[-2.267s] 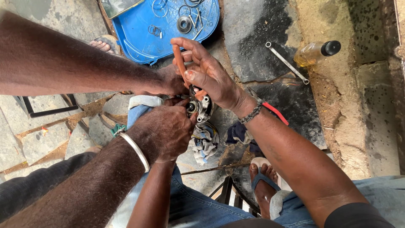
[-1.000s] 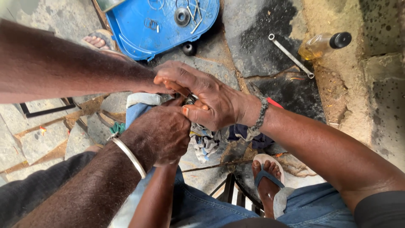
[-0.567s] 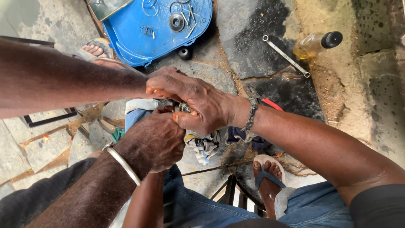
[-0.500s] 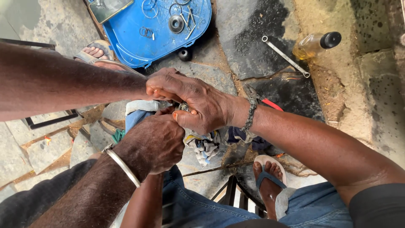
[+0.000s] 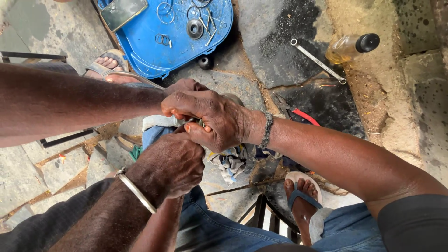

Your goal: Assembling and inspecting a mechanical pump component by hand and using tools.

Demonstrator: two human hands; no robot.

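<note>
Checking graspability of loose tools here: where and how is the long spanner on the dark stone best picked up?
Take the spanner at mid-shaft, coming straight down from above. It lies flat and diagonal on the slab, its shaft bare on both sides; the upper ring end is clear, while the lower end sits near the bottle.

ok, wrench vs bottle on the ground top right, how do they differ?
The wrench is slim grey metal; the bottle is stout, clear, with yellowish liquid and a black cap. The wrench lies diagonally, ring end up-left; the bottle points its cap right. Both lie flat on the ground, close together.
</note>
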